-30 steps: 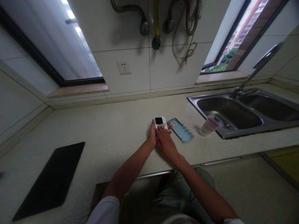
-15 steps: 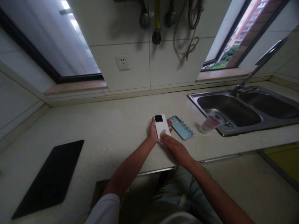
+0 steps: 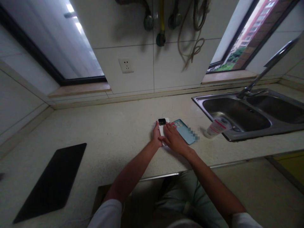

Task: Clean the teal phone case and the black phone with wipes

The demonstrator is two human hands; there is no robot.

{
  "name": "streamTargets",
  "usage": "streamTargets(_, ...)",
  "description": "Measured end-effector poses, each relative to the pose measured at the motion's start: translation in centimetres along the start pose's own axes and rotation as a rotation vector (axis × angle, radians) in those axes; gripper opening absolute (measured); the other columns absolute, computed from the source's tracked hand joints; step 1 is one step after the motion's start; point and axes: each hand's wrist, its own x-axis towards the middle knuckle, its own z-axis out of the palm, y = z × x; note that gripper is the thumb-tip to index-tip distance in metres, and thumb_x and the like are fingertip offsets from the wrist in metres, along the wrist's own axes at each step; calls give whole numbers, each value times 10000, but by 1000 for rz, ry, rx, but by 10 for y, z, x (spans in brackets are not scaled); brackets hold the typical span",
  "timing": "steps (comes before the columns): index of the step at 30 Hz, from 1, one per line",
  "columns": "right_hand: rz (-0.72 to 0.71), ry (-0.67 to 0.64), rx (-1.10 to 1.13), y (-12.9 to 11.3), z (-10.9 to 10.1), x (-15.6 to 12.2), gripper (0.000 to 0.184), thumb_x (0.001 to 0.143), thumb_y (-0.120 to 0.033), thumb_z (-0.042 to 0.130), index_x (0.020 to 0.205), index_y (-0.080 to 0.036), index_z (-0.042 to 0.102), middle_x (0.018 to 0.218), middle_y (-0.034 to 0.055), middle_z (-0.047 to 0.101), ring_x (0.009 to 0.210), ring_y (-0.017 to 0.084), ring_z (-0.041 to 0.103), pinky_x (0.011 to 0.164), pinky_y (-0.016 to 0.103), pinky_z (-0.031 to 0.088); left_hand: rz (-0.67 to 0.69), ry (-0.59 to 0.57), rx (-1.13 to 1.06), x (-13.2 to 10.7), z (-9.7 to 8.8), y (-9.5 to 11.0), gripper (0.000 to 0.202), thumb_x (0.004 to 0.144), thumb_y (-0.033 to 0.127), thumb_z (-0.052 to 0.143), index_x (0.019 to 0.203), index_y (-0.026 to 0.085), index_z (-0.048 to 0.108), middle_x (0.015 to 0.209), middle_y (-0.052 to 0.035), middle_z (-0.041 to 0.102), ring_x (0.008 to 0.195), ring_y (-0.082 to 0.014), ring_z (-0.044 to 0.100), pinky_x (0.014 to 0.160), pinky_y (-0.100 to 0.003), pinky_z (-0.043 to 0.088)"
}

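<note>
Right hand (image 3: 174, 139) pressed flat over white phone (image 3: 162, 125), mid-frame on counter (image 3: 114, 133); left hand (image 3: 156, 135) pinching its left edge. Likely light, rigid, slick, breakable: best gripped along the long edges. Both forearms angled in from lower frame. Teal phone case (image 3: 184, 130) just right.

Matt white plastic phone (image 3: 162, 124), speckled stone counter (image 3: 114, 133), shiny steel sink (image 3: 239, 117)
</note>
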Motion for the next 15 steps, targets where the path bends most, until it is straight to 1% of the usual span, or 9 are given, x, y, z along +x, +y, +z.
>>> streamTargets(2,45,-6,15,-1,3,14,644,981,-424,506,1486,-35,413,1568,290,332,1494,395,250,1171,632,271,4,-22,2,-1,1,-1,736,954,676,225,1326,165,600,1126,-162,730,1129,-324,664,990,-511,477)
streamTargets(5,115,-15,31,-5,3,35,670,973,-427,515,1493,-18,408,1578,283,317,1509,373,213,1208,586,220,-2,-72,4,0,0,-3,636,944,663,324,1327,235,598,1199,-118,712,1170,-323,642,1005,-537,460)
streamTargets(8,84,-23,29,-9,0,52,646,971,-429,516,1481,-42,439,1572,264,346,1512,346,223,1218,579,191,-5,-89,14,3,-3,-5,579,913,661,416,1309,281,602,1239,-92,696,1207,-331,614,1005,-547,455)
streamTargets(11,-3,-30,18,-14,-4,57,569,969,-401,525,1451,-98,500,1541,218,429,1495,328,283,1213,567,228,32,-58,30,4,-4,-7,587,904,658,434,1281,245,612,1235,-116,688,1239,-351,582,1011,-529,450)
streamTargets(13,-43,-44,20,-18,-5,55,529,967,-352,530,1430,-96,526,1518,212,465,1481,328,316,1210,559,254,59,-26,42,2,-1,-8,602,923,645,394,1262,200,619,1217,-142,685,1243,-362,571,1012,-511,449)
streamTargets(15,-69,-54,34,-22,-5,47,513,969,-297,513,1433,-78,519,1514,218,467,1471,324,339,1209,548,275,95,-13,59,0,2,-7,627,951,622,314,1253,164,619,1196,-162,686,1223,-362,580,1004,-502,454)
